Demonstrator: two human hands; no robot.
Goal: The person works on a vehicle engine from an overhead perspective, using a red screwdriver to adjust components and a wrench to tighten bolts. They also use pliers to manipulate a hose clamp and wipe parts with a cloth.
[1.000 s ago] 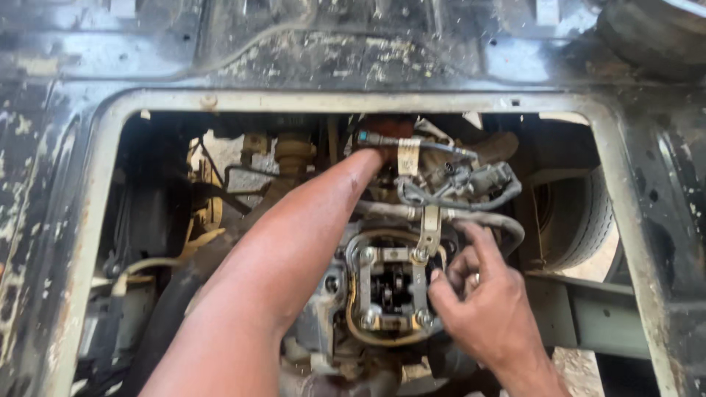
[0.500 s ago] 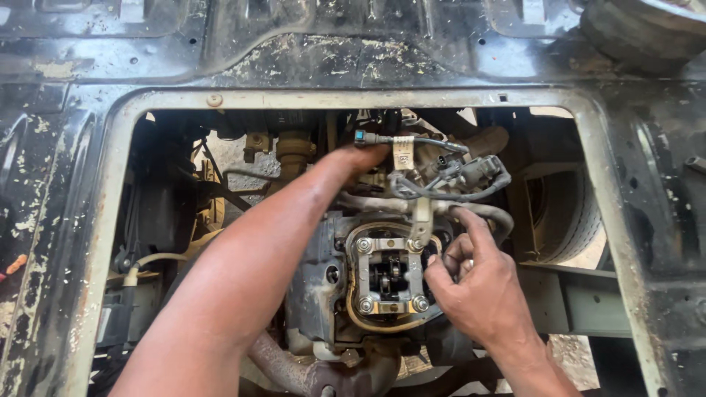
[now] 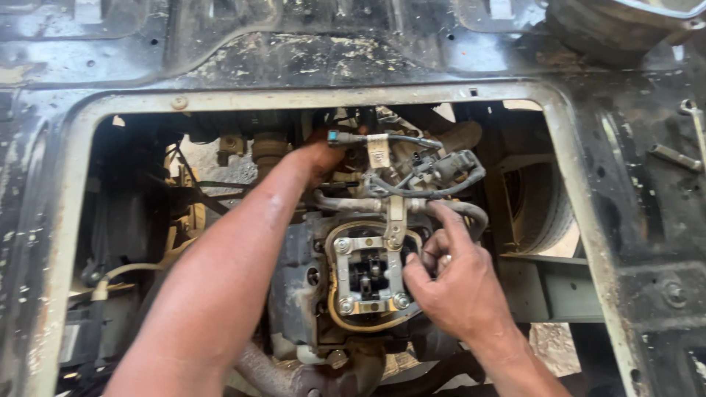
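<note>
2 bare hands reach down through a big hole in a dirty black floor [image 3: 309, 62], into the engine [image 3: 294, 294] below.

Head view: the left hand [image 3: 320, 158] goes deep in, past the hoses [image 3: 434, 187], likely to get at a part at the back. Its fingers are hidden, so I cannot tell if it grips anything. The right hand [image 3: 452, 283] sits beside the metal plate [image 3: 368, 272] with 4 bolts. Its first finger points up and touches a hose; the other fingers curl loosely and hold nothing I can see. A small white tag [image 3: 378, 151], a rectangle, hangs on a wire near the left hand. A wheel [image 3: 540, 209] shows at the right.
</note>
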